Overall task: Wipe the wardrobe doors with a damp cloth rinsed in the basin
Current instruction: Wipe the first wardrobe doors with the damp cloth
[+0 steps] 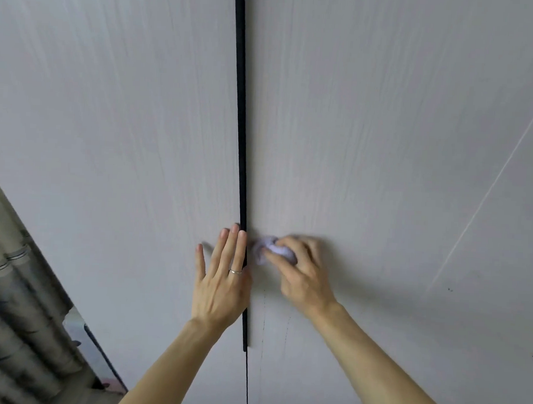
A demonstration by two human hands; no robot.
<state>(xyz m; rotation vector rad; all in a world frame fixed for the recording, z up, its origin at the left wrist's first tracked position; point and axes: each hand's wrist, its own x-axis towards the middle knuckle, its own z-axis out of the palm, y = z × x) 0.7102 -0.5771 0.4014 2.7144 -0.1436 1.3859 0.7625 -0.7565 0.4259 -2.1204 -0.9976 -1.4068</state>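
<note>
Head view. Two pale grey, wood-grained wardrobe doors fill the frame: the left door (124,134) and the right door (369,130). A black vertical strip (240,109) runs between them and ends below the hands, where a thin dark gap carries on downward.

The left hand (222,279) lies flat on the left door, right at its inner edge. Its fingers are straight and slightly spread, grasping nothing. The finger nearest the strip lies along it. A thin ring (235,271) sits on one finger.

The right hand (302,270) is on the right door, just beside the strip. Its fingers and thumb are curled round a bunched pale lilac cloth (261,247) and press it against the door surface. The cloth protrudes from the hand toward the strip. The hand and cloth are slightly blurred.

A thin light seam (489,187) crosses the right side of the frame diagonally. At lower left, grey pleated curtain folds (16,313) hang beside the left door.
</note>
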